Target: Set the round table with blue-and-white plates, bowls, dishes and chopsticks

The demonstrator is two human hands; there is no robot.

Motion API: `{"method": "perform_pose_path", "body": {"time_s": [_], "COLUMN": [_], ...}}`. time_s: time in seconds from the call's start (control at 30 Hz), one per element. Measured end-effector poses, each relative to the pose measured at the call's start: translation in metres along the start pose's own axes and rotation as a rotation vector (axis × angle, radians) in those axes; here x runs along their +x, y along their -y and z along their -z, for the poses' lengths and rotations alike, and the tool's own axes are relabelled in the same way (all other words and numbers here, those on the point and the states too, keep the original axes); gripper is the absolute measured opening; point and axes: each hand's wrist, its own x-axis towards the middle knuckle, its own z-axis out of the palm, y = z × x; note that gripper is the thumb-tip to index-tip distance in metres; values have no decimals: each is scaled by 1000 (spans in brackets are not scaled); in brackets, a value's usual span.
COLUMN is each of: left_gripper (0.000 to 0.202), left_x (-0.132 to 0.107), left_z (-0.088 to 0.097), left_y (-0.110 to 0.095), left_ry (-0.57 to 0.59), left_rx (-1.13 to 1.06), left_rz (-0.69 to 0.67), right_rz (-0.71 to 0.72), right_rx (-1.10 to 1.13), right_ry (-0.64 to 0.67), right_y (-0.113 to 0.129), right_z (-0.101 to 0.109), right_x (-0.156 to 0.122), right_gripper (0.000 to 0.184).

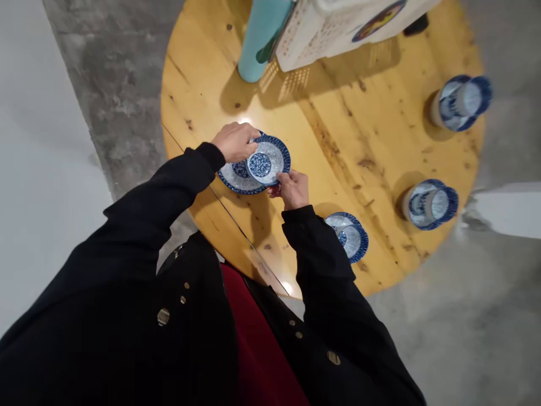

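Note:
A small blue-and-white saucer [267, 161] is held tilted just above a larger blue-and-white plate [235, 177] on the round wooden table [338, 146]. My left hand [235, 141] grips the saucer's upper left rim with fingers curled. My right hand [292, 189] pinches its lower right rim. Both black sleeves reach in from the near side.
Another blue-and-white plate with a saucer [350, 235] lies by my right forearm near the table's edge. Two stacked blue-and-white cup sets [430, 204] [461, 103] stand at the right. A teal bottle [261, 39] and a white perforated basket [338, 25] stand at the far side. Grey concrete floor surrounds the table.

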Motion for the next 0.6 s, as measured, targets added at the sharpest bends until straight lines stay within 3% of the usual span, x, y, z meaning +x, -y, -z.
{"method": "perform_pose_path", "body": {"time_s": [0.2, 0.6], "left_gripper": [19, 27], "left_x": [13, 17], "left_z": [-1, -9], "left_y": [23, 37], "left_ry": [53, 20], "left_rx": [60, 13], "left_rz": [5, -3], "right_rz": [-93, -108], "right_rx": [-44, -101], "right_ry": [-64, -105], "right_y": [-7, -9], "right_z": [-27, -40], "right_x": [-1, -5], "right_gripper": [12, 17]}}
